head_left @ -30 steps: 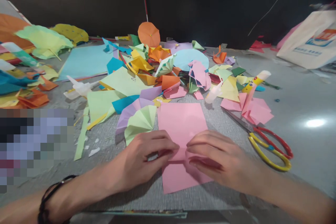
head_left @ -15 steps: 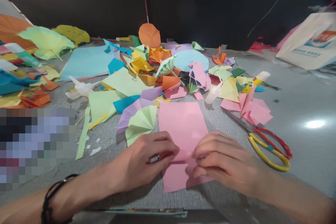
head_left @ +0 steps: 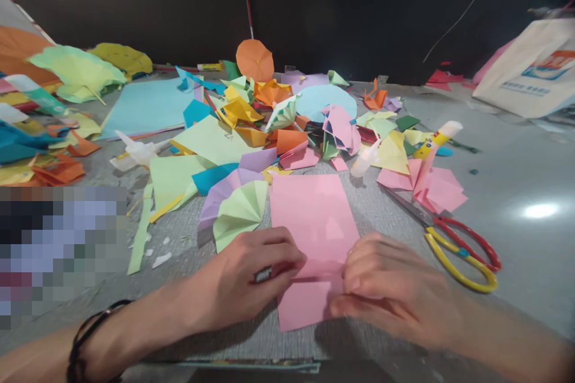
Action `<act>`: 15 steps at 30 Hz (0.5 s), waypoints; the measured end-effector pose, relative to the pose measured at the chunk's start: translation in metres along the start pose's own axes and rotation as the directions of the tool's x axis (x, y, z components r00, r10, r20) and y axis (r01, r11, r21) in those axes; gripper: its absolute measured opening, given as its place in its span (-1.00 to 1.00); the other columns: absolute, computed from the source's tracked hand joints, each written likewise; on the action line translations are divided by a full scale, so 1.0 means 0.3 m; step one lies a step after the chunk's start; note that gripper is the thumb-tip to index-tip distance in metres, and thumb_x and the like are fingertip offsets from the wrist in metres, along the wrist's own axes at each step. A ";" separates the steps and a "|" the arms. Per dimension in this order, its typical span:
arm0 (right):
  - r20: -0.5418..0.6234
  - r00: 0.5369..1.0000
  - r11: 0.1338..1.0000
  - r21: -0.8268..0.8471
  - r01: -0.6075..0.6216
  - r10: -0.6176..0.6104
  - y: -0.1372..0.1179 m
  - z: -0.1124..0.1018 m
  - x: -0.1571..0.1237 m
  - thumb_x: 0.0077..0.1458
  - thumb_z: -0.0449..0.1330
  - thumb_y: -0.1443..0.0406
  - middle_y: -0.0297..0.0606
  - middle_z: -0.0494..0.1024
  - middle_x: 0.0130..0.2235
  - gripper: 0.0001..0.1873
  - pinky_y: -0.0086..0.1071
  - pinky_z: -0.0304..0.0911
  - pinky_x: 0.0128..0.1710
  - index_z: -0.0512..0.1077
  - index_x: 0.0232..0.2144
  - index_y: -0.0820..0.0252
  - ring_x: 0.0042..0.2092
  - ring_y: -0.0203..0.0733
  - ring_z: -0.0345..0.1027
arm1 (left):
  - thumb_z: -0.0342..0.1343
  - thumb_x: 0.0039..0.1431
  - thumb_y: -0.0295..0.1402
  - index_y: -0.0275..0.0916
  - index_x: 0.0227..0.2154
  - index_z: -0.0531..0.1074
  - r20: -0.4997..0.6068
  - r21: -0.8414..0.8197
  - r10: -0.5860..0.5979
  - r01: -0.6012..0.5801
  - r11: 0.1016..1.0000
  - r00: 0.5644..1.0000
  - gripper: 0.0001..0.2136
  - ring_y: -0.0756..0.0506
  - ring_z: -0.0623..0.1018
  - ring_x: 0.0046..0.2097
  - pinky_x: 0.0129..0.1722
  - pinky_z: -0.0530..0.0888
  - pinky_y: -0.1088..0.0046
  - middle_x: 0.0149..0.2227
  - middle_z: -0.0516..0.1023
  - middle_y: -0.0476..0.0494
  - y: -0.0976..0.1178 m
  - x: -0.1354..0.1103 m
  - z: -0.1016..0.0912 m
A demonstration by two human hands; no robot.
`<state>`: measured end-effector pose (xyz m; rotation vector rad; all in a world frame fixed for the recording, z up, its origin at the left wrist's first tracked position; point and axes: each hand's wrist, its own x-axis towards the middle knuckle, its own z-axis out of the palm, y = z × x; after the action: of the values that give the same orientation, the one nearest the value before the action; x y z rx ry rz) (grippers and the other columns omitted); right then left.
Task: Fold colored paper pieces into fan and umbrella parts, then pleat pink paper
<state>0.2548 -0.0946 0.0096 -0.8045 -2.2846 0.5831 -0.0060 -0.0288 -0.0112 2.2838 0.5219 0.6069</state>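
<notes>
From here I see my left hand and right hand, fingers closed, pinching the fold of the pink paper sheet at 6 o'clock on the table. Level pinches would keep the crease straight.

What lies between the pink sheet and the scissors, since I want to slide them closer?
In the head view, the stretch between the pink sheet and the scissors is bare: only grey textured mat shows there.
</notes>
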 end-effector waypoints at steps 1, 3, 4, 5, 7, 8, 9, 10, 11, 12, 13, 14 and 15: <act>0.006 1.000 1.000 -0.005 -0.015 0.015 -0.002 0.002 -0.001 0.41 0.21 0.36 -0.31 0.59 -0.29 -0.93 -0.30 0.39 -0.18 0.42 -0.20 0.12 -0.24 -0.22 0.49 | 0.09 0.40 -0.50 -0.34 -0.26 0.56 0.002 0.002 0.000 0.000 1.000 1.000 -0.85 -0.02 0.53 -0.28 -0.30 0.41 0.50 -0.26 0.58 -0.17 0.000 0.001 0.000; 0.005 1.000 1.000 -0.001 -0.027 0.027 -0.001 0.009 -0.006 0.40 0.19 0.41 -0.30 0.58 -0.29 -0.91 -0.32 0.39 -0.19 0.43 -0.20 0.13 -0.24 -0.22 0.48 | 0.09 0.40 -0.49 -0.34 -0.25 0.56 0.004 0.001 0.003 -0.003 1.000 1.000 -0.85 -0.02 0.53 -0.28 -0.30 0.41 0.50 -0.27 0.58 -0.17 0.002 0.002 -0.001; 0.001 1.000 1.000 -0.003 -0.029 0.029 0.000 0.012 -0.008 0.39 0.18 0.41 -0.30 0.58 -0.30 -0.91 -0.33 0.39 -0.20 0.43 -0.20 0.13 -0.25 -0.23 0.47 | 0.08 0.40 -0.49 -0.34 -0.25 0.56 0.001 -0.002 0.008 -0.008 1.000 1.000 -0.85 -0.02 0.52 -0.28 -0.31 0.41 0.50 -0.27 0.57 -0.17 0.003 0.003 -0.001; 0.000 1.000 0.999 -0.010 -0.031 0.031 0.002 0.015 -0.009 0.39 0.18 0.41 -0.30 0.58 -0.30 -0.91 -0.33 0.38 -0.22 0.44 -0.20 0.13 -0.26 -0.23 0.47 | 0.08 0.40 -0.49 -0.34 -0.25 0.56 -0.005 -0.003 0.014 -0.014 1.000 1.000 -0.84 -0.02 0.52 -0.28 -0.31 0.41 0.50 -0.28 0.57 -0.16 0.004 0.004 -0.001; 0.008 1.000 0.999 -0.038 -0.028 0.028 0.005 0.016 -0.011 0.43 0.17 0.36 -0.30 0.57 -0.31 -0.92 -0.34 0.39 -0.23 0.44 -0.19 0.13 -0.28 -0.23 0.46 | 0.08 0.40 -0.50 -0.33 -0.26 0.56 -0.007 -0.001 0.019 -0.019 1.000 1.000 -0.84 -0.02 0.52 -0.29 -0.31 0.40 0.51 -0.28 0.57 -0.16 0.005 0.005 0.000; 0.010 1.000 0.998 -0.056 -0.021 0.021 0.005 0.015 -0.011 0.45 0.16 0.33 -0.30 0.57 -0.32 -0.91 -0.34 0.39 -0.24 0.44 -0.18 0.13 -0.29 -0.23 0.46 | 0.08 0.40 -0.50 -0.33 -0.26 0.56 -0.005 0.002 0.018 -0.018 1.000 1.000 -0.84 -0.02 0.52 -0.29 -0.32 0.40 0.51 -0.29 0.57 -0.15 0.005 0.005 0.001; 0.009 1.000 0.997 -0.073 -0.012 0.013 0.005 0.014 -0.012 0.46 0.15 0.29 -0.30 0.56 -0.32 -0.90 -0.34 0.40 -0.24 0.44 -0.18 0.13 -0.29 -0.23 0.46 | 0.08 0.40 -0.50 -0.33 -0.26 0.56 0.000 0.005 0.013 -0.013 1.000 1.000 -0.84 -0.02 0.52 -0.29 -0.31 0.40 0.51 -0.29 0.57 -0.15 0.005 0.005 0.002; 0.002 1.000 0.996 -0.086 -0.002 0.002 0.004 0.013 -0.013 0.47 0.14 0.27 -0.30 0.56 -0.33 -0.88 -0.34 0.42 -0.23 0.44 -0.17 0.13 -0.29 -0.24 0.47 | 0.08 0.40 -0.50 -0.33 -0.26 0.56 0.004 0.005 0.010 -0.010 1.000 1.000 -0.84 -0.02 0.52 -0.29 -0.31 0.40 0.51 -0.29 0.57 -0.15 0.004 0.004 0.002; -0.008 1.000 0.995 -0.099 0.009 -0.010 0.003 0.012 -0.014 0.48 0.14 0.26 -0.30 0.56 -0.32 -0.87 -0.35 0.43 -0.22 0.44 -0.17 0.14 -0.27 -0.25 0.48 | 0.08 0.40 -0.50 -0.33 -0.26 0.56 0.009 0.004 0.005 -0.005 1.000 1.000 -0.85 -0.02 0.52 -0.28 -0.31 0.40 0.51 -0.28 0.57 -0.15 0.004 0.003 0.002; -0.021 1.000 0.994 -0.111 0.021 -0.023 0.003 0.011 -0.017 0.48 0.14 0.26 -0.29 0.56 -0.31 -0.88 -0.37 0.45 -0.21 0.44 -0.16 0.16 -0.26 -0.26 0.50 | 0.09 0.40 -0.50 -0.33 -0.27 0.55 0.011 0.003 0.002 -0.002 1.000 1.000 -0.85 -0.01 0.52 -0.28 -0.31 0.40 0.51 -0.28 0.57 -0.15 0.003 0.002 0.003; -0.039 0.998 0.992 -0.125 0.034 -0.039 0.003 0.012 -0.020 0.47 0.16 0.27 -0.28 0.56 -0.29 -0.89 -0.40 0.46 -0.19 0.44 -0.14 0.18 -0.23 -0.27 0.51 | 0.09 0.40 -0.50 -0.33 -0.26 0.55 0.011 0.004 0.001 -0.001 1.000 1.000 -0.85 -0.01 0.52 -0.28 -0.30 0.40 0.51 -0.28 0.57 -0.14 0.002 0.001 0.003; -0.056 0.997 0.989 -0.138 0.045 -0.053 0.003 0.012 -0.024 0.46 0.17 0.29 -0.26 0.56 -0.26 -0.91 -0.43 0.47 -0.17 0.43 -0.12 0.20 -0.20 -0.28 0.53 | 0.09 0.40 -0.50 -0.33 -0.26 0.55 0.012 0.005 0.001 -0.001 1.000 1.000 -0.85 -0.01 0.52 -0.28 -0.30 0.40 0.52 -0.28 0.57 -0.14 0.002 0.000 0.002; -0.071 0.995 0.987 -0.150 0.059 -0.070 0.004 0.013 -0.029 0.45 0.18 0.31 -0.25 0.56 -0.23 -0.92 -0.46 0.48 -0.14 0.43 -0.10 0.23 -0.16 -0.29 0.53 | 0.09 0.40 -0.49 -0.33 -0.26 0.55 0.012 0.007 0.003 -0.003 1.000 1.000 -0.85 -0.01 0.51 -0.28 -0.30 0.40 0.52 -0.28 0.56 -0.14 0.002 0.000 0.002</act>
<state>0.2577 -0.1003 0.0025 -0.8054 -2.2940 0.3516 -0.0057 -0.0295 -0.0112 2.2938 0.5159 0.5932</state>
